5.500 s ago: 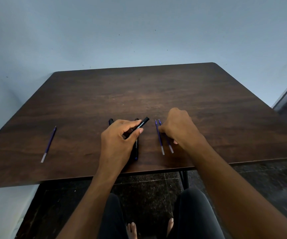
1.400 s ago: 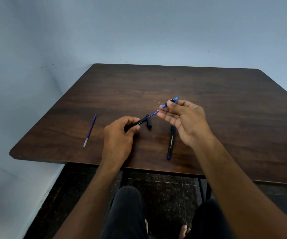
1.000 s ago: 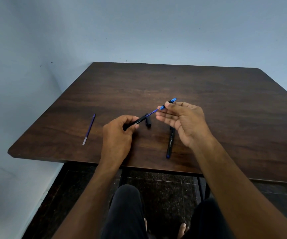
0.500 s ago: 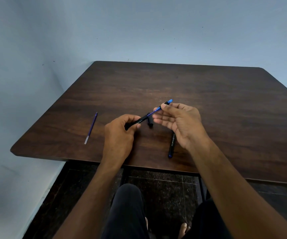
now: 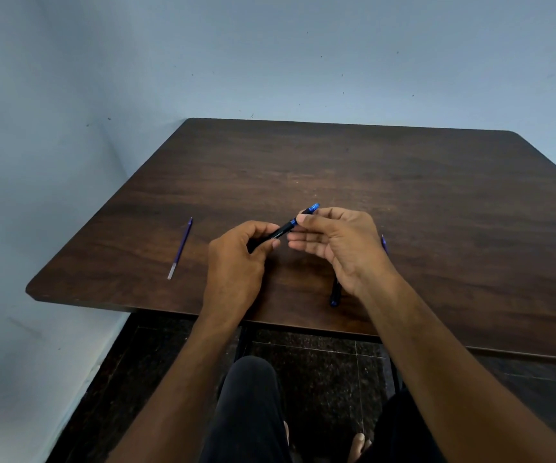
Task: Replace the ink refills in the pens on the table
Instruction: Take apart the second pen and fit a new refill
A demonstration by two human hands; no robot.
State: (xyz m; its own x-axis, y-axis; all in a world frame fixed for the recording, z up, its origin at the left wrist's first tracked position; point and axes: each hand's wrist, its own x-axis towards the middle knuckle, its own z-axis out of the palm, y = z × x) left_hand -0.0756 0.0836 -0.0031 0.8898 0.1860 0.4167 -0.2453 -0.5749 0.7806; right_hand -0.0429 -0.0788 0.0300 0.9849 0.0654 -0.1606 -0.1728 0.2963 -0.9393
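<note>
A loose refill [image 5: 179, 247] lies at the left of the table [image 5: 403, 182]. The left hand [image 5: 236, 262] and right hand [image 5: 340, 243] each grip the black pen [image 5: 283, 230] mid-air; a second pen [image 5: 335, 294], mostly hidden, lies near the right wrist.

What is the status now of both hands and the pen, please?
Left hand grips black pen barrel; right hand pinches its blue end. Loose refill lies left on table; second pen under right wrist. Nothing in the way.
</note>
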